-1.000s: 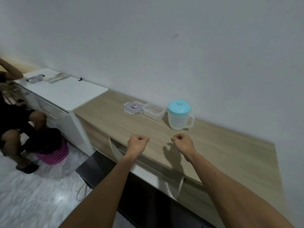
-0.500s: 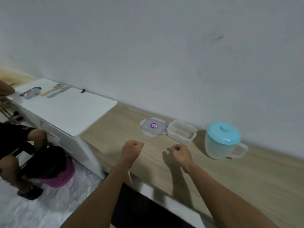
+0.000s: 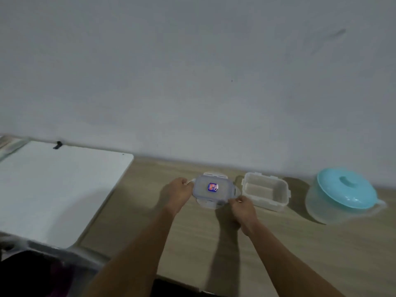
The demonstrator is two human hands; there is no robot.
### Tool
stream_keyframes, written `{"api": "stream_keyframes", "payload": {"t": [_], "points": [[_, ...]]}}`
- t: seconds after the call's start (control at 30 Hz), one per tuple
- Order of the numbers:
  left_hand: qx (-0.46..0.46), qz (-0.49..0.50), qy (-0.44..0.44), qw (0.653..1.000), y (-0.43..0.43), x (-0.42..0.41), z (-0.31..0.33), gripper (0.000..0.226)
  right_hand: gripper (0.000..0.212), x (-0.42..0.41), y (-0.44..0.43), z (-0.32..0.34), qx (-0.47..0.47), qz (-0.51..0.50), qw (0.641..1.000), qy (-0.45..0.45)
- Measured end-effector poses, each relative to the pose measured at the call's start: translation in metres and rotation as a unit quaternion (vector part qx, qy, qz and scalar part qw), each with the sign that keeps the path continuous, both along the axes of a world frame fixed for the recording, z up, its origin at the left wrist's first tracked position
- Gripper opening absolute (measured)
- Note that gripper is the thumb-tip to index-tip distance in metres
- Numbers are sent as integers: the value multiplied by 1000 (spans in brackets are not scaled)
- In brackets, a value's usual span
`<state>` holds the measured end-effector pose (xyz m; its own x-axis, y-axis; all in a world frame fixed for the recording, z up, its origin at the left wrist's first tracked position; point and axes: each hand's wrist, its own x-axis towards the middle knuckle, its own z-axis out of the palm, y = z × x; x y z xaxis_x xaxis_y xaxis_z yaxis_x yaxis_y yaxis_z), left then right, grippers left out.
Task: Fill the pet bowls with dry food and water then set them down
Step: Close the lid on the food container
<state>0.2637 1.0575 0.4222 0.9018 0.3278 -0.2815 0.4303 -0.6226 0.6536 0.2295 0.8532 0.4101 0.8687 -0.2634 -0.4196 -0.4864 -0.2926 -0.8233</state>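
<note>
A small lidded plastic container (image 3: 209,190) with a blue and red sticker lies on the wooden counter (image 3: 300,243) near the wall. My left hand (image 3: 179,194) grips its left end and my right hand (image 3: 243,207) grips its front right corner. Just to the right stands an open, empty clear plastic container (image 3: 265,194). Further right is a clear pitcher with a turquoise lid (image 3: 342,197), its handle pointing right.
A white tabletop (image 3: 53,189) adjoins the counter on the left, with a small black item (image 3: 57,145) at its back edge. The grey wall runs close behind everything. Dark shapes lie at the bottom left, below the counter edge.
Both hands were closed fists hovering over the counter; they have reached forward and taken hold of the lidded container. The view has moved closer to the counter.
</note>
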Motion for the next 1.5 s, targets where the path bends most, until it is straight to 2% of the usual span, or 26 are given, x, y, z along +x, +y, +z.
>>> {"api": "stream_keyframes", "payload": {"t": [0.07,0.17,0.3,0.43,0.5,0.63,0.77,0.9,1.0,1.03,1.1,1.23,1.4,1.5], "points": [[20,-45,1,999,-2,17,3,59,4,10,9,-7,-7,-37,999,1],[54,-108,14,993,-8,39,-1,61,22,18,20,-17,-14,-83,996,6],[114,-171,66,976,-17,56,-15,63,23,20,29,-24,-39,-102,994,-4],[112,-142,93,979,-22,65,-19,67,26,20,31,-23,-45,-112,993,6],[95,-111,105,984,-19,69,-22,61,26,21,32,-22,-50,-116,992,11],[9,-38,95,995,-13,66,-19,41,27,22,34,-21,-45,-136,989,21],[-187,5,75,979,-10,61,-16,23,34,20,40,-16,11,-159,987,20],[-248,18,40,968,5,54,-1,11,31,19,48,-10,97,-171,980,32],[-242,36,11,970,14,54,17,20,8,18,56,9,128,-168,977,-4],[-241,36,-1,970,15,55,24,24,7,20,57,17,129,-170,977,-24],[-248,43,-25,968,13,58,41,25,18,27,55,33,129,-166,976,-52],[-213,-3,-62,975,-13,67,68,10,22,39,23,47,98,-166,979,-71],[-125,-117,-60,983,-88,75,67,21,12,25,-47,61,72,-215,970,-83],[-106,-148,-47,982,-136,73,58,29,20,15,-87,49,39,-241,967,-66]]}}
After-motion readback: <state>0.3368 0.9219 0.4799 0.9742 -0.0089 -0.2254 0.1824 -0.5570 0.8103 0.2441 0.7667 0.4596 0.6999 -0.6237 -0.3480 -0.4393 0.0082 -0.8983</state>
